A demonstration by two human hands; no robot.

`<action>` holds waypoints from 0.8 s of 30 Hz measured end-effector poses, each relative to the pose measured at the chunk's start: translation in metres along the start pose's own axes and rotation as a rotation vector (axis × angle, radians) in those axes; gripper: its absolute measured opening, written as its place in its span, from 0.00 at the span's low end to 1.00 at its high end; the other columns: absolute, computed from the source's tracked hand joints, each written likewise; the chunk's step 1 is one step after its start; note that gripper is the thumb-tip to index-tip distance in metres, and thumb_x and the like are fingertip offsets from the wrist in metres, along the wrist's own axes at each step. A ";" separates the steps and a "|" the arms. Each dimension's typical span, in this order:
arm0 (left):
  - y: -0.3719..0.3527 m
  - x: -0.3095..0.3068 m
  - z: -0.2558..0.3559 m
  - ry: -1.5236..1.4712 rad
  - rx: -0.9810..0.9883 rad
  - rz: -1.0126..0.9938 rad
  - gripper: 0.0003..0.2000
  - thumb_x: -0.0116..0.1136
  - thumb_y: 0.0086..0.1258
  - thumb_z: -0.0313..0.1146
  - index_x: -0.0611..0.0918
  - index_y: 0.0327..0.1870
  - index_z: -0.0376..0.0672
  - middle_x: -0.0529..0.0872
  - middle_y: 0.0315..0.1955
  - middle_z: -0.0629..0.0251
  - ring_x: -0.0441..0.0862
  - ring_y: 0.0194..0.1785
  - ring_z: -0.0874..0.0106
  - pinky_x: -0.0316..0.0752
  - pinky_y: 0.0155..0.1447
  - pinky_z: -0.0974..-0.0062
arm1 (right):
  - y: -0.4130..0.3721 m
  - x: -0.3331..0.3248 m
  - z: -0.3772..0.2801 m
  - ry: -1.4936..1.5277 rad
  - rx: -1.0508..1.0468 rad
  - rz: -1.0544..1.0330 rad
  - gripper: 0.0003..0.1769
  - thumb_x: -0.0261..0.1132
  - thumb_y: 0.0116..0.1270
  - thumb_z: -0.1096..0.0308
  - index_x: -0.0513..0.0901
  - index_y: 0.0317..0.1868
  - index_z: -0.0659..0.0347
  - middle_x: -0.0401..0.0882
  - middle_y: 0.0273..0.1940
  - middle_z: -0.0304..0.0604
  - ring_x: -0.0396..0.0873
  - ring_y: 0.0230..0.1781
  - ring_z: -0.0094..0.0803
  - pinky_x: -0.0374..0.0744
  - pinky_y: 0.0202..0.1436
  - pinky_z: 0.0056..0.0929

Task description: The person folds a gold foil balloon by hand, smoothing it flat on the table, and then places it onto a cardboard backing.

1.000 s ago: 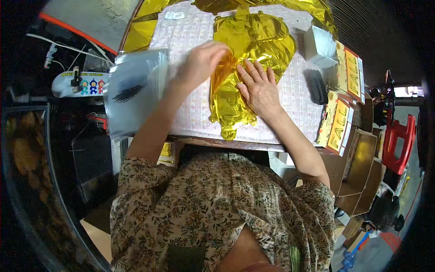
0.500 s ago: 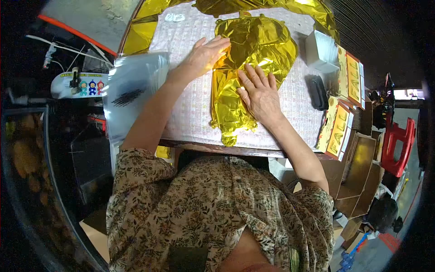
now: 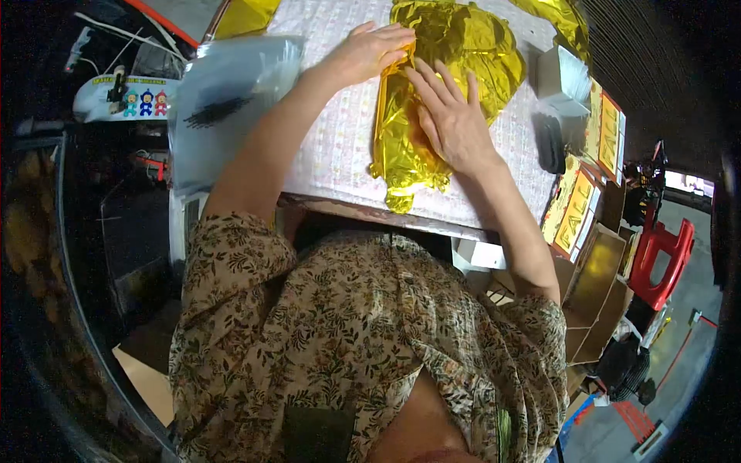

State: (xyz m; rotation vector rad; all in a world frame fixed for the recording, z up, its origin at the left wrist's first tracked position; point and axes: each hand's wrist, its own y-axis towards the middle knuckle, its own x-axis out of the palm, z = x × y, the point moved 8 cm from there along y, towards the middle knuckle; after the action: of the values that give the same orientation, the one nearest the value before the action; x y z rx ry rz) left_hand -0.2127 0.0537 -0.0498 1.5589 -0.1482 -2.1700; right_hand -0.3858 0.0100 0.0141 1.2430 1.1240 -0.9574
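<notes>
A shiny gold foil balloon [image 3: 494, 54], flat and creased, lies on the cloth-covered table, with a knobbly lower end near the front edge. My left hand [image 3: 367, 55] is at its left edge, fingers stretched out and touching the foil where it is folded over. Spread over the middle of the foil is my right hand [image 3: 457, 127], its fingers apart and pointing away from me. The undersides of both hands are hidden.
Clear plastic bags [image 3: 231, 116] are stacked on the left. To the right stand a white box of cards [image 3: 562, 81], a black case [image 3: 549, 143] and boxes marked FALL [image 3: 575, 212]. More gold foil [image 3: 243, 17] lies along the far edge. A red stool [image 3: 660, 262] is at right.
The view has shifted, so the table sits higher in it. My left hand has moved along the foil's left edge, closer to my right hand. The right hand's fingers now lift slightly.
</notes>
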 end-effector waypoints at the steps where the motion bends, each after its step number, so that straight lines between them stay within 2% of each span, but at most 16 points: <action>1: 0.000 0.002 -0.001 0.038 0.038 0.015 0.20 0.51 0.81 0.40 0.77 0.71 0.51 0.73 0.75 0.70 0.68 0.77 0.69 0.55 0.81 0.53 | 0.006 0.003 -0.002 0.005 -0.041 -0.008 0.32 0.53 0.79 0.59 0.59 0.81 0.50 0.58 0.81 0.40 0.56 0.82 0.44 0.50 0.82 0.62; 2: -0.001 0.002 0.001 0.077 0.077 0.032 0.20 0.51 0.81 0.39 0.76 0.72 0.51 0.73 0.74 0.70 0.68 0.77 0.70 0.55 0.80 0.52 | 0.008 0.009 -0.002 0.009 -0.042 -0.020 0.32 0.53 0.79 0.59 0.59 0.81 0.50 0.58 0.81 0.40 0.56 0.82 0.44 0.50 0.82 0.62; 5: 0.000 0.001 0.000 0.067 0.046 0.042 0.20 0.49 0.83 0.42 0.76 0.72 0.52 0.73 0.74 0.71 0.68 0.77 0.70 0.56 0.80 0.53 | 0.011 0.026 -0.014 -0.057 -0.177 -0.122 0.31 0.49 0.82 0.55 0.59 0.82 0.46 0.59 0.81 0.35 0.52 0.83 0.39 0.40 0.85 0.58; 10: 0.000 0.005 -0.003 0.044 0.024 0.019 0.21 0.46 0.84 0.46 0.76 0.72 0.52 0.73 0.75 0.71 0.66 0.78 0.70 0.54 0.80 0.54 | -0.009 0.029 -0.041 0.098 -0.239 -0.174 0.31 0.47 0.83 0.53 0.58 0.82 0.46 0.58 0.82 0.35 0.53 0.83 0.38 0.41 0.86 0.54; 13: 0.000 0.004 -0.002 0.038 0.024 0.010 0.21 0.45 0.84 0.47 0.76 0.72 0.52 0.72 0.75 0.70 0.66 0.78 0.70 0.54 0.80 0.54 | -0.022 0.031 -0.057 0.269 -0.256 -0.248 0.31 0.43 0.84 0.50 0.55 0.83 0.44 0.54 0.83 0.33 0.50 0.84 0.36 0.39 0.87 0.49; 18: 0.000 0.003 0.000 0.025 0.024 0.016 0.21 0.46 0.83 0.46 0.77 0.71 0.51 0.74 0.74 0.70 0.65 0.78 0.70 0.53 0.81 0.54 | -0.036 0.028 -0.076 0.366 -0.261 -0.390 0.31 0.40 0.84 0.48 0.55 0.83 0.42 0.48 0.84 0.30 0.49 0.84 0.33 0.38 0.87 0.49; 20: 0.001 0.002 -0.001 0.021 0.018 0.026 0.21 0.47 0.83 0.45 0.78 0.71 0.51 0.74 0.73 0.71 0.65 0.78 0.70 0.54 0.80 0.54 | -0.039 0.017 -0.081 0.524 -0.389 -0.444 0.31 0.41 0.84 0.49 0.56 0.83 0.44 0.50 0.84 0.32 0.50 0.84 0.37 0.40 0.87 0.50; 21: 0.000 0.002 -0.001 0.018 0.012 0.024 0.21 0.47 0.83 0.45 0.78 0.71 0.51 0.74 0.73 0.71 0.66 0.78 0.70 0.54 0.80 0.54 | -0.039 0.027 -0.082 -0.190 -0.663 -0.173 0.31 0.42 0.84 0.50 0.57 0.82 0.46 0.52 0.83 0.35 0.51 0.84 0.40 0.42 0.87 0.51; 22: 0.000 0.004 -0.002 0.013 0.007 0.021 0.21 0.48 0.83 0.45 0.78 0.70 0.51 0.74 0.73 0.71 0.66 0.78 0.70 0.54 0.80 0.54 | -0.032 0.022 -0.091 -0.893 -0.798 0.240 0.31 0.43 0.84 0.51 0.59 0.82 0.48 0.55 0.82 0.37 0.52 0.83 0.43 0.43 0.86 0.53; 24: 0.000 0.004 -0.002 0.030 0.028 0.033 0.21 0.47 0.83 0.46 0.78 0.70 0.51 0.74 0.73 0.70 0.66 0.78 0.70 0.54 0.80 0.54 | -0.009 -0.003 -0.037 0.364 -0.114 -0.074 0.32 0.45 0.83 0.47 0.63 0.80 0.53 0.59 0.81 0.38 0.54 0.83 0.35 0.44 0.86 0.52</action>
State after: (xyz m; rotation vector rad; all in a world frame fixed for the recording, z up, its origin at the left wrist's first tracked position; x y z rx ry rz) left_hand -0.2114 0.0525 -0.0540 1.5925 -0.1940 -2.1263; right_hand -0.3997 0.0454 0.0161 1.3217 1.4958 -0.7251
